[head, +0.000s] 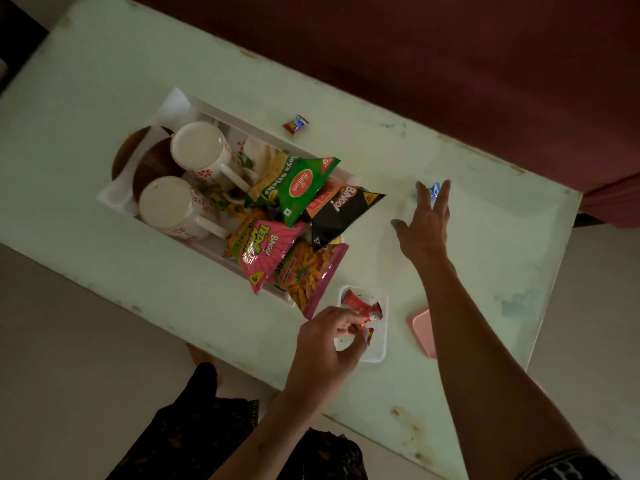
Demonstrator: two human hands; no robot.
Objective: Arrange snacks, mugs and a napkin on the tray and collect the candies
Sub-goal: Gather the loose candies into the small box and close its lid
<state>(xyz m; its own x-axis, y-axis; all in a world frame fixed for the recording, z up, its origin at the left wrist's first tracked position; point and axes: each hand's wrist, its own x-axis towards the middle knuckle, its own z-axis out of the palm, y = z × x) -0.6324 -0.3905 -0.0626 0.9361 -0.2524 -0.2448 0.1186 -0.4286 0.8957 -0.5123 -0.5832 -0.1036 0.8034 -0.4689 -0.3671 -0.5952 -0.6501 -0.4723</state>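
A white tray [180,105] on the table holds two white floral mugs [199,150] [166,204] and several snack packets: a green one [298,188], a black one [341,213], a pink one [263,251]. My right hand [424,223] reaches over a blue candy [433,189], fingers spread straight and touching it. My left hand [325,336] pinches a red candy [363,322] over a small white container [379,348] that holds red candies [358,301]. Another red and blue candy [295,124] lies beyond the tray.
Brown round coasters [138,161] stick out at the tray's left end. A pink lid [424,332] lies right of the container. A dark red sofa [450,64] stands behind the pale table [485,237]. My dark patterned clothing [207,427] shows at the near edge.
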